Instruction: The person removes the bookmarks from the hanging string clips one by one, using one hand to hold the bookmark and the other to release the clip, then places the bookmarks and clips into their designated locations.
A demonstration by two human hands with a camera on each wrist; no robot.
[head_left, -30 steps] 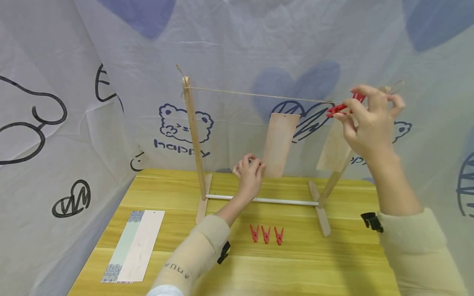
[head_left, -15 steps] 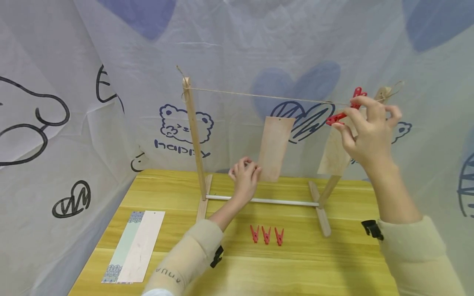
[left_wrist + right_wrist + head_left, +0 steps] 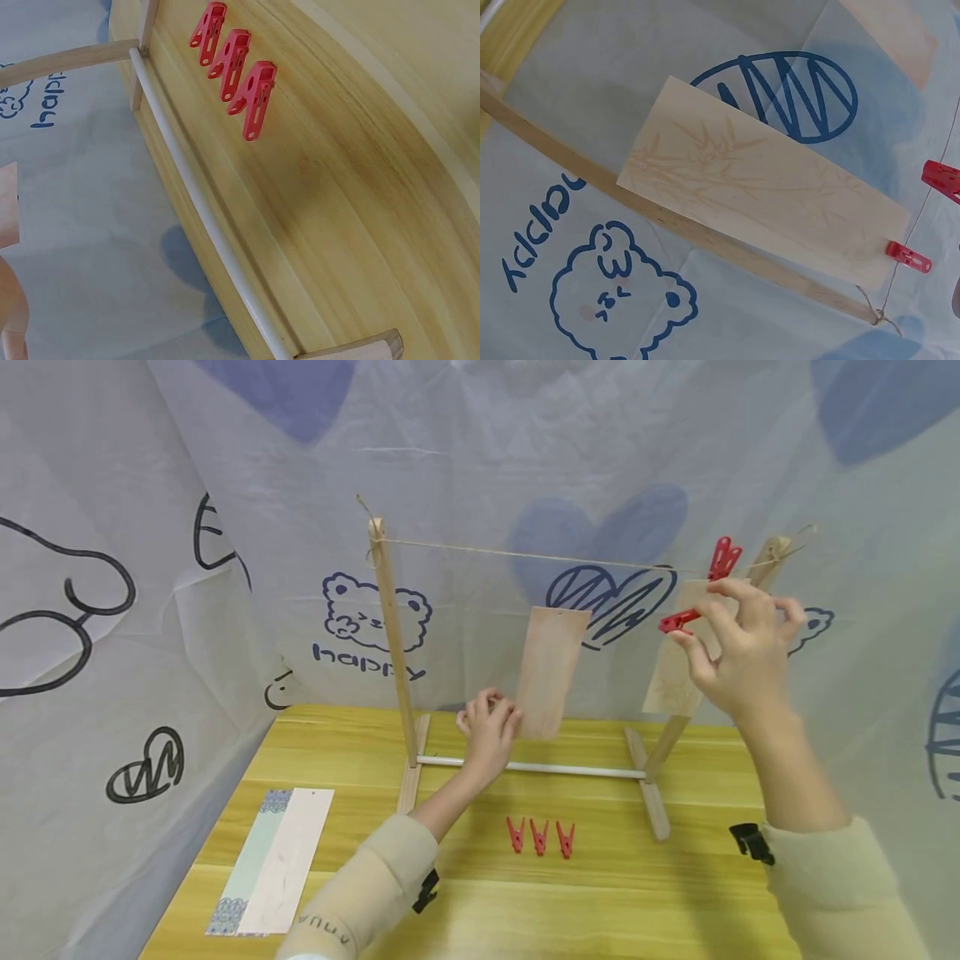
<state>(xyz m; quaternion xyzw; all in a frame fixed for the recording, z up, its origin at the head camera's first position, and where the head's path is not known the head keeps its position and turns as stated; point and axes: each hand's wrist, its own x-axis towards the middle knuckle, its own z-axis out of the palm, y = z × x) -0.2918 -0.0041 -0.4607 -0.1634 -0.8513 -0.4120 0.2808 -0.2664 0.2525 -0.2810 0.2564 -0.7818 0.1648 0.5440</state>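
Left hand [image 3: 489, 737] lower, fingers [image 3: 481, 705] curled, holding card [image 3: 553, 672].

We've got a yellowish wood-grain table [image 3: 525, 918] with a wooden stand [image 3: 577, 769] on it. 3 red clips [image 3: 539, 839] are lined up at the stand's near side, and 2 overlapping cards [image 3: 285, 860] lie left of it.

Three red clothespins [image 3: 238, 56] lie side by side on the wood-grain worktop [image 3: 345, 202], a white rod [image 3: 201, 199] slanting past between wooden feet [image 3: 147, 22]! At the left edge, part of the left hand [image 3: 10, 315], just beside what looks like a pale card [image 3: 7, 206], mostly cut off.
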